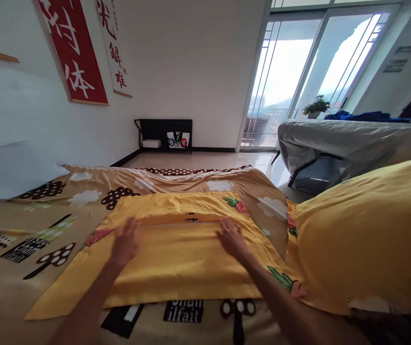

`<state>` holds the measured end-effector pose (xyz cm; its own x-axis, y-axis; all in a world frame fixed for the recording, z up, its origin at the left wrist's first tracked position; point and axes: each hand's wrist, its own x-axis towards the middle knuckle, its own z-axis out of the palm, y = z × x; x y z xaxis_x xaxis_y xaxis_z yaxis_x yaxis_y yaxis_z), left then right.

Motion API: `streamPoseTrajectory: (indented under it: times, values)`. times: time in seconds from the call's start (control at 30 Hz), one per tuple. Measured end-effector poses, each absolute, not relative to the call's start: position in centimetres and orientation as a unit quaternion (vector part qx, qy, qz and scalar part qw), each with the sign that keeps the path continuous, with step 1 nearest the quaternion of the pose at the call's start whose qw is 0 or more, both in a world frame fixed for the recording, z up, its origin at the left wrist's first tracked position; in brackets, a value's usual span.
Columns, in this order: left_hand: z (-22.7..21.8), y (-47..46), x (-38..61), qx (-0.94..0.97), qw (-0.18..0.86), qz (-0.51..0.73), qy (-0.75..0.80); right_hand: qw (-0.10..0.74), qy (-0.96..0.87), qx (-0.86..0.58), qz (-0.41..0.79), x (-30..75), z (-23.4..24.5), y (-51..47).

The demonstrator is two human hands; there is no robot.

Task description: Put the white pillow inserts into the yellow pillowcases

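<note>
A yellow pillowcase point(176, 268) printed with carrots lies flat on a bed, with a folded edge running across its upper part. My left hand point(126, 242) is over the left side of this fold, its fingers stretched forward and somewhat blurred. On the right end of the fold lies my right hand point(232, 237), palm down, fingers reaching along the cloth. Neither hand shows a clear grip on the fabric. A small dark mark sits on the cloth between the hands, near the fold.
A beige blanket point(64, 287) with mushrooms and clouds covers the bed. At right a plump yellow pillow point(367, 244) rests beside the pillowcase. White bedding point(14, 167) lies at left. Beyond are a black shelf point(162, 127), a plastic-covered table point(334, 136) and a glass door point(280, 81).
</note>
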<state>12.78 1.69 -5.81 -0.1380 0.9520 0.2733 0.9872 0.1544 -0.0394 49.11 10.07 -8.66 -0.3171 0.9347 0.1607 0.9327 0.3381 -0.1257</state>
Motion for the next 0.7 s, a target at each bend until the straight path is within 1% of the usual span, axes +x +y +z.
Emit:
streamPoseTrajectory:
  times: [0.03, 0.07, 0.1, 0.17, 0.23, 0.33, 0.43, 0.5, 0.53, 0.57, 0.6, 0.67, 0.7]
  values:
    - [-6.1, 3.2, 15.8, -0.678, 0.093, -0.067, -0.726, 0.113, -0.839, -0.53, 0.036, 46.0, -8.3, 9.5]
    - [-6.7, 4.4, 18.4, -0.725, 0.028, -0.06, -0.686, 0.121, -0.852, -0.504, 0.072, 43.1, -8.2, 8.9]
    - [-7.5, 5.3, 20.3, -0.739, 0.005, -0.05, -0.672, 0.12, -0.852, -0.499, 0.104, 40.8, -8.2, 8.2]
    - [-9.1, 6.1, 22.3, -0.753, -0.026, -0.041, -0.656, 0.12, -0.852, -0.493, 0.129, 38.2, -8.7, 6.6]
    - [-10.2, 6.1, 22.5, -0.749, -0.03, -0.042, -0.66, 0.119, -0.874, -0.445, 0.152, 38.2, -9.3, 4.4]
    - [-10.8, 5.8, 21.5, -0.746, -0.035, -0.049, -0.663, 0.114, -0.922, -0.297, 0.221, 40.6, -9.5, 0.2]
    - [-10.9, 5.5, 21.4, -0.745, -0.019, -0.057, -0.664, 0.099, -0.932, -0.162, 0.309, 42.3, -8.6, -3.1]
    - [-10.9, 5.2, 22.1, -0.739, 0.002, -0.07, -0.67, 0.078, -0.926, -0.096, 0.358, 42.0, -7.7, -3.5]
    - [-10.9, 4.9, 22.6, -0.73, 0.01, -0.074, -0.679, 0.082, -0.919, -0.094, 0.374, 41.4, -7.3, -3.1]
    - [-10.9, 4.6, 23.1, -0.721, 0.016, -0.076, -0.688, 0.102, -0.911, -0.123, 0.38, 40.7, -7.1, -2.2]
    - [-10.9, 4.2, 23.5, -0.714, 0.019, -0.076, -0.695, 0.14, -0.901, -0.183, 0.368, 40.0, -7.0, -1.1]
    - [-10.8, 3.4, 23.5, -0.713, 0.017, -0.075, -0.697, 0.212, -0.868, -0.343, 0.291, 39.0, -7.2, 1.7]
    - [-10.8, 2.8, 22.9, -0.715, 0.014, -0.076, -0.695, 0.222, -0.853, -0.407, 0.24, 39.0, -7.6, 3.0]
